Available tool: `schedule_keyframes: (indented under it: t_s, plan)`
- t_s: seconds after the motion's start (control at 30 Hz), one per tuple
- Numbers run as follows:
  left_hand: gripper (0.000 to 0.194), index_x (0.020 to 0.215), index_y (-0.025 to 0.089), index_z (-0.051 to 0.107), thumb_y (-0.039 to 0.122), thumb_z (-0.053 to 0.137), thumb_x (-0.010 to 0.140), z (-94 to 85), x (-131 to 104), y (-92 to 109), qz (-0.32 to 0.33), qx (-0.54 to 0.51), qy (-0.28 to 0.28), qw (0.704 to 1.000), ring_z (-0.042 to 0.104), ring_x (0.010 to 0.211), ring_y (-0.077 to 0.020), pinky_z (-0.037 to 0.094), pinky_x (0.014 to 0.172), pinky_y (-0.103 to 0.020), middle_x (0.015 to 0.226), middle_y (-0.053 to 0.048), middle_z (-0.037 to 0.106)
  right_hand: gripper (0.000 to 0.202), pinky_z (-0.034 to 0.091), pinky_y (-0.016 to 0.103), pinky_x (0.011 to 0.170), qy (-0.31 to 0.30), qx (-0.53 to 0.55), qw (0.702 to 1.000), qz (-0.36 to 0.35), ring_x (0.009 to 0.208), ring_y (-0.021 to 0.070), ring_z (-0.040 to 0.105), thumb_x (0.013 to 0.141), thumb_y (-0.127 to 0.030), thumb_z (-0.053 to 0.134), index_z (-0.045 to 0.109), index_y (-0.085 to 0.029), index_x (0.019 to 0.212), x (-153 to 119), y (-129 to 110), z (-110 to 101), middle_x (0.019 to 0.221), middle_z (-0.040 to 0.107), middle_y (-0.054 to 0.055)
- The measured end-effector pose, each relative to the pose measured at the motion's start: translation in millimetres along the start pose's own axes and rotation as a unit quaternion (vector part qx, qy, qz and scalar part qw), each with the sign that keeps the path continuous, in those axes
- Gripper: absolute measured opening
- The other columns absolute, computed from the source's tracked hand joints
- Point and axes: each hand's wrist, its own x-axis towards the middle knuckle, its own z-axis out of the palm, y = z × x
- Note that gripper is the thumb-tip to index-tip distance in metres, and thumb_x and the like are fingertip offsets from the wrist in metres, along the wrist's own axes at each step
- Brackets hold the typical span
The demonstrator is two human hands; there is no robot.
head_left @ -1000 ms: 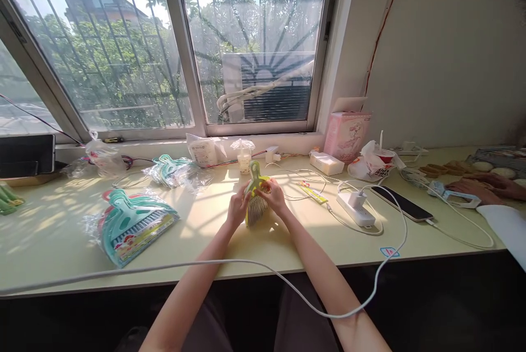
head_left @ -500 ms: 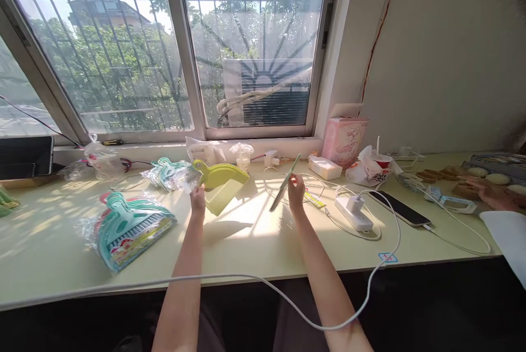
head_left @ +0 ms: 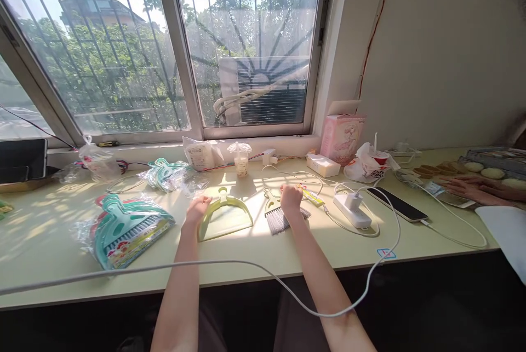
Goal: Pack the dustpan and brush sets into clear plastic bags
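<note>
A yellow-green dustpan (head_left: 224,226) lies on the table, its handle toward the window and its wide edge toward me. My left hand (head_left: 197,211) is closed on the dustpan's upper left rim. To the right, a small hand brush (head_left: 276,219) with grey bristles is down on the table, bristles toward me. Closed over the brush's right side is my right hand (head_left: 291,200), which covers part of it. Packaged teal dustpan-and-brush sets (head_left: 131,229) in clear plastic lie left of my left hand. Another wrapped teal set (head_left: 166,174) sits farther back.
A white power strip (head_left: 352,211) with cables, a phone (head_left: 398,204), a white box (head_left: 323,165) and a pink box (head_left: 342,136) are on the right. A drink cup (head_left: 240,161) stands near the window. A white cable (head_left: 230,262) hangs across the front. Another person's hand (head_left: 472,190) is at far right.
Both hands have come down. The dustpan, tilted up before, now lies on the table. The brush has turned from edge-on and raised to flat on the table.
</note>
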Motion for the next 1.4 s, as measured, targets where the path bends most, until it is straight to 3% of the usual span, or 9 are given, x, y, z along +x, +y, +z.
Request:
schedule_keyframes:
  t_s: [0.17,0.43,0.63,0.7,0.8,0.93,1.2,1.33,1.4]
  plan:
    - [0.027,0.067,0.022,0.061,0.035,0.077,0.084,6.1,-1.3,-1.2,-0.035,0.137,-0.087,0.986,0.070,0.107,-0.0366,0.053,0.098,-0.050,0.086,-0.011,0.070,0.017,0.041,0.050,0.098,-0.054,0.037,0.998,0.016,0.104,0.0346,0.064,0.087,-0.019,0.078,0.069,-0.021,0.072,-4.9,4.3,6.4,0.093,0.073,0.014]
    - [0.018,0.098,0.018,0.065,0.031,0.053,0.101,-2.3,3.5,4.9,-0.148,0.068,0.090,0.983,0.072,0.110,-0.0398,0.052,0.096,-0.050,0.103,-0.022,0.075,0.013,0.046,0.043,0.096,-0.043,0.171,0.979,0.102,0.098,0.0282,0.069,0.085,-0.024,0.074,0.074,-0.022,0.073,3.9,3.8,4.5,0.089,0.076,0.010]
    - [0.037,0.116,0.015,0.073,0.041,0.055,0.097,-5.6,5.6,18.5,-0.139,-0.033,0.152,0.978,0.073,0.110,-0.0363,0.053,0.099,-0.046,0.114,-0.020,0.079,0.044,0.058,0.037,0.073,-0.010,0.533,0.845,0.026,0.081,0.0242,0.074,0.082,-0.065,0.072,0.070,-0.021,0.085,10.0,-12.8,-9.6,0.085,0.078,0.007]
    - [0.037,0.108,0.018,0.077,0.046,0.058,0.093,4.1,-0.4,28.2,-0.085,-0.095,0.119,0.985,0.074,0.106,-0.0343,0.055,0.095,-0.044,0.110,-0.016,0.080,0.054,0.059,0.037,0.071,-0.023,0.571,0.821,0.008,0.080,0.0244,0.075,0.076,-0.074,0.074,0.069,-0.021,0.085,6.0,-23.3,-11.4,0.082,0.077,0.007]
    - [0.053,0.094,0.018,0.078,0.068,0.062,0.085,26.7,-13.6,44.6,0.013,-0.204,-0.052,0.978,0.075,0.086,-0.0299,0.058,0.078,-0.039,0.091,-0.012,0.080,0.055,0.061,0.038,0.070,-0.028,0.583,0.812,0.002,0.079,0.0252,0.076,0.073,-0.075,0.077,0.069,-0.021,0.083,-3.2,-39.1,-8.2,0.081,0.077,0.007]
    - [0.073,0.089,0.017,0.078,0.086,0.058,0.080,53.0,-29.8,61.0,0.094,-0.236,-0.203,0.946,0.073,0.082,-0.0295,0.056,0.074,-0.039,0.085,-0.012,0.079,0.046,0.062,0.038,0.071,-0.009,0.577,0.817,-0.004,0.081,0.0260,0.076,0.078,-0.068,0.077,0.071,-0.023,0.082,-12.5,-49.1,0.9,0.086,0.078,0.008]
    - [0.059,0.112,0.019,0.077,0.066,0.078,0.076,70.3,-49.6,71.9,0.152,-0.234,-0.211,0.937,0.072,0.107,-0.0322,0.056,0.094,-0.042,0.112,-0.012,0.079,0.016,0.050,0.043,0.095,0.063,0.312,0.948,-0.011,0.103,0.0289,0.070,0.097,-0.038,0.065,0.070,-0.024,0.091,-24.6,-50.7,4.0,0.100,0.079,0.009]
    - [0.057,0.107,0.018,0.078,0.067,0.075,0.077,71.5,-51.1,73.3,0.146,-0.252,-0.187,0.938,0.072,0.104,-0.0322,0.056,0.093,-0.043,0.107,-0.012,0.080,0.030,0.046,0.049,0.104,0.127,0.259,0.955,-0.063,0.126,0.0325,0.061,0.099,-0.042,0.064,0.069,-0.024,0.121,-23.2,-51.1,-0.3,0.133,0.073,0.015]
    - [0.055,0.103,0.019,0.079,0.068,0.071,0.079,71.5,-50.8,73.0,0.148,-0.245,-0.174,0.942,0.073,0.099,-0.0311,0.056,0.091,-0.042,0.103,-0.011,0.080,0.036,0.050,0.045,0.098,0.081,0.287,0.952,-0.065,0.122,0.0318,0.065,0.097,-0.046,0.067,0.069,-0.025,0.127,-17.5,-47.6,-1.5,0.130,0.075,0.013]
